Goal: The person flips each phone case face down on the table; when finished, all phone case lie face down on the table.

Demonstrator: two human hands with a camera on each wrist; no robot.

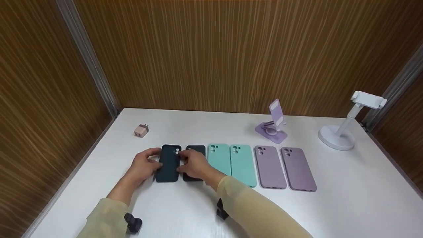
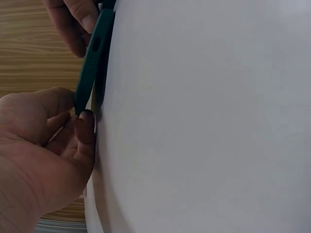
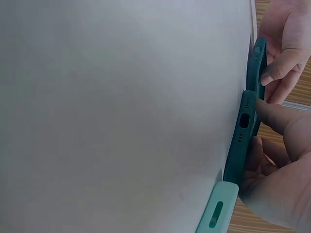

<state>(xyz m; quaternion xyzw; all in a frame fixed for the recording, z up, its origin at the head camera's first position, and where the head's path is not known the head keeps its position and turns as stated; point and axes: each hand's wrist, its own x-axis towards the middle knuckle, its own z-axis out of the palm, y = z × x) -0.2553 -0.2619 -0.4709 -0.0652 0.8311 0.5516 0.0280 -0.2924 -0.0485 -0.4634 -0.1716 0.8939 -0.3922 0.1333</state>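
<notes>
My left hand (image 1: 144, 166) pinches the left edge of a dark green phone case (image 1: 168, 170), which is tilted slightly off the table in the left wrist view. At its right edge, beside the camera cutouts, are the thumb and finger of my right hand (image 1: 195, 164), also gripping it. Just under that hand lies a second dark phone case (image 1: 199, 148), partly covered by it. Two mint green cases, a left one (image 1: 218, 158) and a right one (image 1: 244, 168), follow on the right. Past them lie a purple case (image 1: 271, 170) and another purple case (image 1: 300, 170), backs up.
A pink charger plug (image 1: 141, 131) sits at the back left of the white table (image 1: 205, 127). Behind the cases stand a purple folding phone stand (image 1: 276, 127) and, farther right, a white phone stand (image 1: 340, 135). Wood-grain panels (image 1: 211, 56) enclose the table's back and sides.
</notes>
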